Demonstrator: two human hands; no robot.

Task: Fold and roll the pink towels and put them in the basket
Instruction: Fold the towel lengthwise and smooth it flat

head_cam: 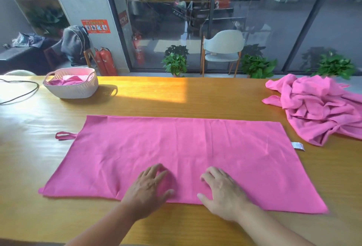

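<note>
A big pink towel [182,157] lies flat on the wooden table [195,100], spread out wide from side to side. The left hand [147,189] and the right hand [221,193] both rest flat on its near edge, close together near the middle. The fingers are spread and mostly straight, and they hold nothing; they only press on the cloth. This looks like the smoothing part, just before the fold. To do it well, I think the hands should slide outward to push the wrinkles away, then lift the near edge and lay it neatly on the far edge so the corners match. The little loop [64,135] on the left side should tuck in. More pink towels [321,108] wait in a messy pile at the far right. The basket [72,84] sits at the far left with something pink already inside.
</note>
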